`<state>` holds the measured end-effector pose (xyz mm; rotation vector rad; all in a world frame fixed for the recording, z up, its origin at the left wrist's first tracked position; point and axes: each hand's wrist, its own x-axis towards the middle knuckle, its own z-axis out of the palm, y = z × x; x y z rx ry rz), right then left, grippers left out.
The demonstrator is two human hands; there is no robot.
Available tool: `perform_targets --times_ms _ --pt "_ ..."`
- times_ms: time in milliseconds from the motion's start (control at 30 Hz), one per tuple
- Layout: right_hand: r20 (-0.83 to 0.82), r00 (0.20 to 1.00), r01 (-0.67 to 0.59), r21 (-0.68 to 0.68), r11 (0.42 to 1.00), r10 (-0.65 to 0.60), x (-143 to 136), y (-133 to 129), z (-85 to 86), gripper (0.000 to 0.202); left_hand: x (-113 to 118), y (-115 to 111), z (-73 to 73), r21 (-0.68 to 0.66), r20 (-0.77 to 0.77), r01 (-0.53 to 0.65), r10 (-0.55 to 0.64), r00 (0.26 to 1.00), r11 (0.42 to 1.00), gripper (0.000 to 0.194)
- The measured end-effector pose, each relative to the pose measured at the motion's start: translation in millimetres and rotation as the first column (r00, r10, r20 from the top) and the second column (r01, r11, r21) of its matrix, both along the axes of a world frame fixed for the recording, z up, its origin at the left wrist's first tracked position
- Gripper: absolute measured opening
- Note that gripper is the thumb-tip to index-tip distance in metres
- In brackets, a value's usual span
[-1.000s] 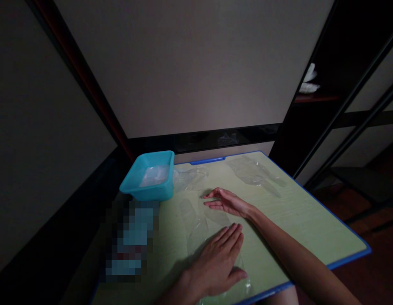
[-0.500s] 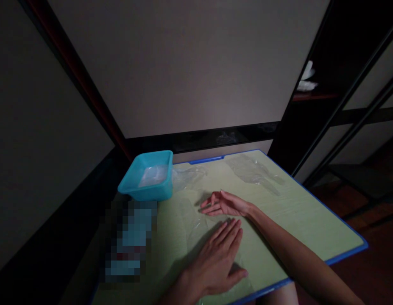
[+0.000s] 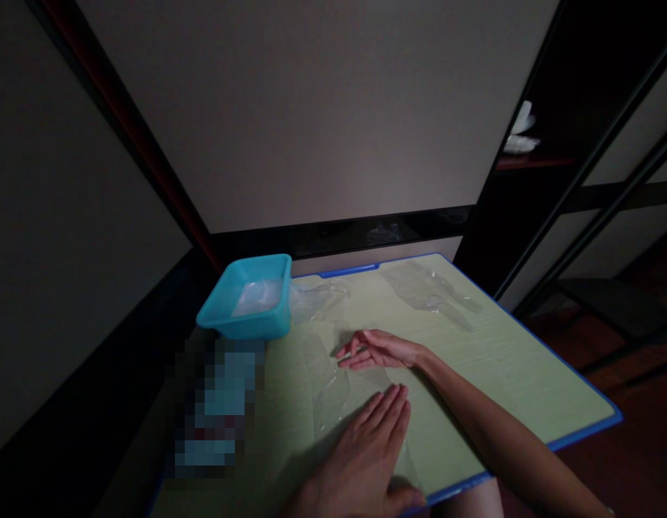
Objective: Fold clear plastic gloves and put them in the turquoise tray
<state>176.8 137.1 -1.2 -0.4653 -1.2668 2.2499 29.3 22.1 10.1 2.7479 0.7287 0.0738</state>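
Note:
My left hand (image 3: 365, 450) lies flat, palm down, fingers stretched out side by side and thumb apart. Under and beside it is a thin, clear plastic piece, bag-like (image 3: 329, 392), spread on the pale yellow-green tabletop (image 3: 516, 374). Just beyond it, my right hand (image 3: 379, 350) rests on its side near the far end of this plastic, fingers loosely curved and apart. Nothing shows in either hand. Another flattened clear plastic piece (image 3: 427, 291) with two narrow strips lies at the back right. A crumpled clear piece (image 3: 319, 298) lies beside the turquoise basin (image 3: 257, 329).
The basin stands at the back left with whitish clear plastic (image 3: 257, 296) inside. A blurred-out item (image 3: 219, 410) lies along the left edge. The table has a blue rim (image 3: 584, 429). Behind it rise pale cabinet panels (image 3: 333, 115); a dark stool (image 3: 614, 306) stands at the right.
My left hand has slid a little toward me over the plastic. My right hand has dropped slightly toward the tabletop. The other plastic pieces and the basin have stayed in place.

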Motion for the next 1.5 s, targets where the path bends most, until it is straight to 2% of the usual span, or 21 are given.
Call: perform_targets --times_ms 167,233,300,333,367,400,433,467,500,567,633,667,700,767,867,1067,1167,1300,1400,1500 --pt "-0.001 1.0 0.009 0.008 1.0 -0.009 0.1 -0.5 -0.8 0.037 14.1 -15.6 -0.6 -0.055 0.047 0.157 -0.154 0.987 0.986 0.047" --pt "-0.011 1.0 0.012 0.027 1.0 -0.012 -0.3 -1.6 1.2 0.037 12.2 -20.4 4.5 -0.103 0.08 0.207 -0.199 0.977 0.973 0.044" --pt "-0.039 0.995 0.096 0.076 0.993 -0.093 0.4 -4.1 6.0 0.034 0.4 -22.3 12.4 -0.138 0.114 0.182 -0.167 0.979 0.974 0.047" --pt "-0.05 0.984 0.175 0.119 0.977 -0.17 1.8 -6.0 9.4 0.031 -9.1 -21.7 16.1 -0.147 0.117 0.133 -0.116 0.986 0.98 0.053" --pt "-0.047 0.965 0.262 0.184 0.947 -0.258 4.3 -8.4 13.4 0.028 -20.3 -19.9 18.8 -0.14 0.118 0.035 -0.019 0.993 0.99 0.065" --pt "-0.03 0.939 0.339 0.273 0.9 -0.344 7.8 -11.5 17.6 0.026 -32.3 -16.9 20.2 -0.129 0.122 -0.065 0.081 0.989 0.99 0.07" --pt "0.012 0.909 0.38 0.391 0.838 -0.418 12.6 -15.2 21.9 0.024 -44.2 -12.7 20.4 -0.111 0.129 -0.162 0.175 0.976 0.981 0.066" --pt "0.086 0.882 0.352 0.533 0.769 -0.463 18.4 -19.7 26.0 0.023 -54.9 -7.4 19.5 -0.087 0.137 -0.236 0.246 0.959 0.968 0.058" --pt "0.156 0.854 0.279 0.668 0.69 -0.496 25.0 -25.0 29.5 0.021 -63.7 -1.3 18.0 -0.059 0.152 -0.284 0.29 0.945 0.957 0.051" --pt "0.314 0.805 -0.016 0.86 0.511 -0.504 38.8 -37.4 34.2 0.019 -73.6 11.9 15.0 -0.012 0.175 -0.336 0.333 0.927 0.942 0.038" --pt "0.422 0.739 -0.276 0.901 0.336 -0.525 51.0 -50.9 35.8 0.022 -73.6 24.0 14.2 0.024 0.162 -0.32 0.313 0.936 0.947 0.027" --pt "0.452 0.715 -0.364 0.892 0.267 -0.533 55.9 -57.4 35.7 0.024 -71.1 28.8 14.9 0.039 0.144 -0.305 0.297 0.944 0.952 0.023" --pt "0.47 0.696 -0.427 0.879 0.214 -0.542 59.8 -63.4 35.3 0.026 -68.0 32.7 16.0 0.052 0.123 -0.286 0.278 0.953 0.957 0.019" --pt "0.489 0.671 -0.501 0.853 0.145 -0.557 65.2 -73.0 34.2 0.028 -62.0 37.9 18.9 0.078 0.086 -0.258 0.252 0.964 0.963 0.016" --pt "0.506 0.65 -0.546 0.83 0.114 -0.567 68.9 -81.2 33.7 0.029 -57.9 41.9 22.2 0.098 0.057 -0.234 0.229 0.972 0.967 0.015" --pt "0.471 0.68 -0.475 0.867 0.152 -0.562 69.5 -83.6 33.6 0.025 -56.8 48.2 22.8 0.071 0.034 -0.217 0.215 0.976 0.974 0.028" --pt "0.475 0.672 -0.499 0.857 0.128 -0.568 67.6 -82.5 34.8 0.024 -55.3 50.0 20.9 0.071 0.034 -0.222 0.22 0.975 0.972 0.031" --pt "0.469 0.597 -0.56 0.825 0.081 -0.651 56.9 -80.0 40.1 0.024 -54.3 50.9 16.3 0.085 0.044 -0.217 0.214 0.976 0.973 0.034" --pt "0.425 0.524 -0.533 0.839 0.104 -0.738 37.9 -75.7 41.5 0.021 -54.7 51.0 11.3 0.105 0.066 -0.23 0.224 0.972 0.967 0.033" --pt "0.406 0.466 -0.5 0.854 0.145 -0.786 12.6 -68.5 35.8 0.015 -55.1 50.4 8.0 0.129 0.084 -0.245 0.236 0.968 0.961 0.032"
